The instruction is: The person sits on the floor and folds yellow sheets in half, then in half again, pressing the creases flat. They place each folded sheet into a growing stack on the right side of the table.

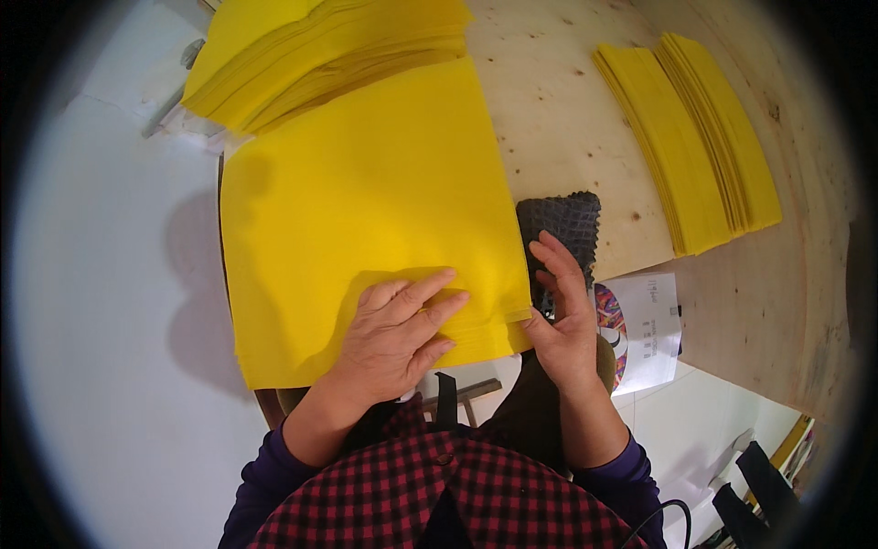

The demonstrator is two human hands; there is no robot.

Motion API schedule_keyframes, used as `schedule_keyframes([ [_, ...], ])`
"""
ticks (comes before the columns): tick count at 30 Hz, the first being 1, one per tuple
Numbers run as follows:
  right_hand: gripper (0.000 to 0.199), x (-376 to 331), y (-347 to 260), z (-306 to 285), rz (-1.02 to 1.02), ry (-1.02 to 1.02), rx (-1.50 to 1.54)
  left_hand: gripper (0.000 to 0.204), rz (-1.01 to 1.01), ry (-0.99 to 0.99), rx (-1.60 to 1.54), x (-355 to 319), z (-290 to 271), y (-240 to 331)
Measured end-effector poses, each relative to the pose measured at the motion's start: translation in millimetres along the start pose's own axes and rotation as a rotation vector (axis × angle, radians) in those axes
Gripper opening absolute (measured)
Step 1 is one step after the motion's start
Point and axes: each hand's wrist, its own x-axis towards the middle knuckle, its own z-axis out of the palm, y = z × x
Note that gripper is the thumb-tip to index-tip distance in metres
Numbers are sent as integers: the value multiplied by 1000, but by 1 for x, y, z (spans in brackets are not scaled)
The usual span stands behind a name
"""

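Observation:
A large yellow sheet (366,192), which looks like cloth or felt, lies flat in front of me. My left hand (393,334) rests on its near part with the fingers spread. At the sheet's near right corner, a narrow folded strip (498,331) shows along the edge. My right hand (562,325) is beside that corner, its thumb at the sheet's edge and its fingers apart and raised. Behind those fingers lies a dark grey textured cloth (560,224) with a zigzag edge.
A thick stack of yellow sheets (347,59) sits at the far left. Two piles of folded yellow pieces (672,151) (722,133) lie at the right on the wooden table (558,119). A white printed sheet or box (649,316) is below the table's near edge. At left is a white wall (110,265).

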Motion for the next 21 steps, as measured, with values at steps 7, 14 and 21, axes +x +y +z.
schedule_keyframes([
  [7,30,13,-9,-2,-248,-33,-200,50,-11,-1,-35,-1,-1,-1],
  [14,22,36,-31,-5,-371,-80,-326,52,-57,9,-105,0,-3,-1],
  [21,20,41,-42,-6,-384,-142,-275,37,-74,105,-244,4,3,-4],
])
